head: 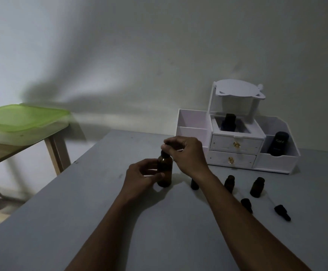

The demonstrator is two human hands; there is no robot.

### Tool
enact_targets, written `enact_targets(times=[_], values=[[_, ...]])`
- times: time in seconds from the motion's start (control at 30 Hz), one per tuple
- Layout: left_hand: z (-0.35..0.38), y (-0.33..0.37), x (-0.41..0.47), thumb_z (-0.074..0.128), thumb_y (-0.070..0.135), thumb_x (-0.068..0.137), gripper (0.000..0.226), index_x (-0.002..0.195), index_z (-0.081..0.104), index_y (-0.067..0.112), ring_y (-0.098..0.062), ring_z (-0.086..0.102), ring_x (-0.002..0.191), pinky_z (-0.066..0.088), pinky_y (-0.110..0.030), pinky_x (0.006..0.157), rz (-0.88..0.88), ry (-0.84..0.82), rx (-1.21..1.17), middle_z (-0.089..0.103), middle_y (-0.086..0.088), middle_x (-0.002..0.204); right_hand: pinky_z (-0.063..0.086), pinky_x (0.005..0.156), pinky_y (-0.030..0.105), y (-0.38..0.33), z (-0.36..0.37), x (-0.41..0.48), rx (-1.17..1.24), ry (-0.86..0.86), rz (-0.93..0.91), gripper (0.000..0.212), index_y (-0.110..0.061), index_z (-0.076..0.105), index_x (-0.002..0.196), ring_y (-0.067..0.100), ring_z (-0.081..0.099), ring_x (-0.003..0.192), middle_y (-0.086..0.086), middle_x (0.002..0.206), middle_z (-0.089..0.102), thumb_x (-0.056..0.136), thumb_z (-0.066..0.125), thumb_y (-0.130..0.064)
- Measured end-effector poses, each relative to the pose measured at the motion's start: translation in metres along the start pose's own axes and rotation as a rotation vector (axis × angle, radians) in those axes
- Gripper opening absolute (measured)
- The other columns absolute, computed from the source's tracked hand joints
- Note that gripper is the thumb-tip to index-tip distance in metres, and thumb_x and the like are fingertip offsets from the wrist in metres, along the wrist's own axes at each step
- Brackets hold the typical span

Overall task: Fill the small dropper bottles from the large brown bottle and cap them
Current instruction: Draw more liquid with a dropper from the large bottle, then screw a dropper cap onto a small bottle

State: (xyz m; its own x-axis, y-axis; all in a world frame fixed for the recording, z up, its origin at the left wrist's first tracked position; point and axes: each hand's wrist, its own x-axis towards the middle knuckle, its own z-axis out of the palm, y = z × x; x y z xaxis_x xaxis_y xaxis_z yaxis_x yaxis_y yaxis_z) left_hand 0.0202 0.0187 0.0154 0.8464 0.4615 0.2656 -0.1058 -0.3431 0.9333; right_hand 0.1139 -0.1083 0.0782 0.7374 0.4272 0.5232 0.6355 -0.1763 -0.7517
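The left hand [141,174] was curled round the lower body of the large brown bottle [166,173], gripping it. The right hand [186,151] was arched over the bottle, its fingertips pinching the dark cap [162,154] at the neck. The bottle stood upright on the table [81,212], long axis vertical, neck up, near the table's middle.

To its right, three small dropper bottles stood upright in a row:
- the left small bottle [194,185], partly hidden by the right wrist;
- the middle small bottle [229,182];
- the right small bottle [257,187].

Two dropper caps [246,205] [282,212] lay on their sides in front of the row.

A white organiser [237,153] stood behind. Its upper centre compartment held a dark bottle [229,122], and its right compartment held a black container [278,142].
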Motion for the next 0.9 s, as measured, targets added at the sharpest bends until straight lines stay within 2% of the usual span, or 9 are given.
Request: enact_targets(times=[0.1,0.17,0.27,0.37,0.43,0.57,0.67,0.83,0.9], values=[[-0.001,-0.004,0.001,0.082,0.02,0.077,0.039,0.113,0.07,0.027,-0.01,0.07,0.095,0.059,-0.031,0.085,-0.01,0.001,0.004,0.073,0.009,0.105,0.056,0.088,0.021,-0.001,0.001,-0.003,0.008,-0.008,0.008,0.03,-0.014,0.074,0.111,0.006,0.07,0.093,-0.001,0.107,0.075,0.084,0.077,-0.025],[-0.002,-0.004,0.0,0.081,0.019,0.078,0.045,0.119,0.067,0.026,-0.011,0.068,0.099,0.057,-0.025,0.079,0.0,0.035,0.011,0.071,0.008,0.109,0.055,0.084,0.015,-0.005,-0.004,-0.005,0.033,-0.009,-0.002,0.037,-0.015,0.071,0.117,0.005,0.069,0.094,-0.001,0.108,0.074,0.083,0.077,-0.027],[-0.007,-0.001,0.001,0.079,0.017,0.08,0.047,0.124,0.063,0.025,-0.005,0.065,0.096,0.052,-0.016,0.072,0.142,0.212,0.111,0.066,0.008,0.108,0.055,0.078,0.012,-0.006,-0.025,-0.011,0.05,0.03,-0.05,0.035,-0.016,0.071,0.116,0.003,0.069,0.091,-0.002,0.103,0.074,0.084,0.077,-0.026],[-0.002,0.013,-0.009,0.078,0.013,0.081,0.035,0.111,0.066,0.025,-0.001,0.066,0.082,0.051,-0.009,0.065,0.285,0.389,0.149,0.067,0.008,0.091,0.055,0.074,0.012,0.005,-0.061,-0.029,0.0,0.076,-0.103,0.025,-0.014,0.074,0.109,0.004,0.069,0.087,-0.003,0.098,0.075,0.085,0.076,-0.015],[0.011,0.026,-0.021,0.076,0.01,0.083,0.026,0.104,0.068,0.023,-0.003,0.066,0.077,0.05,-0.009,0.065,0.334,0.427,0.107,0.068,0.008,0.083,0.055,0.074,0.013,0.019,-0.09,-0.045,-0.061,0.053,-0.12,0.021,-0.013,0.076,0.103,0.004,0.07,0.086,-0.004,0.097,0.075,0.084,0.074,-0.005],[0.05,0.048,-0.04,0.075,0.012,0.084,0.015,0.095,0.073,0.021,-0.009,0.069,0.068,0.055,-0.022,0.065,0.33,0.312,-0.018,0.072,0.006,0.077,0.054,0.078,0.015,0.048,-0.144,-0.08,-0.252,-0.097,-0.076,0.035,-0.018,0.077,0.095,0.006,0.067,0.095,-0.006,0.102,0.073,0.078,0.064,0.01],[0.086,0.061,-0.05,0.074,0.006,0.084,0.02,0.097,0.073,0.021,-0.007,0.07,0.072,0.053,-0.015,0.068,0.303,0.12,-0.043,0.073,0.006,0.078,0.047,0.085,0.012,0.062,-0.166,-0.102,-0.433,-0.245,0.056,0.04,-0.026,0.074,0.1,0.005,0.061,0.108,-0.013,0.113,0.066,0.08,0.063,0.007],[0.136,0.063,-0.048,0.072,0.013,0.087,0.039,0.122,0.063,0.029,-0.002,0.064,0.099,0.05,-0.007,0.071,0.182,-0.123,0.064,0.065,0.013,0.113,0.042,0.097,0.015,0.078,-0.17,-0.122,-0.709,-0.438,0.085,0.038,-0.03,0.07,0.114,0.003,0.049,0.119,-0.018,0.133,0.05,0.089,0.062,-0.004],[0.15,0.058,-0.043,0.071,0.01,0.088,0.05,0.134,0.057,0.024,-0.005,0.057,0.114,0.048,-0.008,0.082,0.101,-0.167,0.064,0.059,0.011,0.128,0.044,0.099,0.017,0.08,-0.167,-0.125,-0.719,-0.451,0.054,0.033,-0.031,0.071,0.113,0.004,0.051,0.118,-0.016,0.133,0.052,0.091,0.062,-0.008]])
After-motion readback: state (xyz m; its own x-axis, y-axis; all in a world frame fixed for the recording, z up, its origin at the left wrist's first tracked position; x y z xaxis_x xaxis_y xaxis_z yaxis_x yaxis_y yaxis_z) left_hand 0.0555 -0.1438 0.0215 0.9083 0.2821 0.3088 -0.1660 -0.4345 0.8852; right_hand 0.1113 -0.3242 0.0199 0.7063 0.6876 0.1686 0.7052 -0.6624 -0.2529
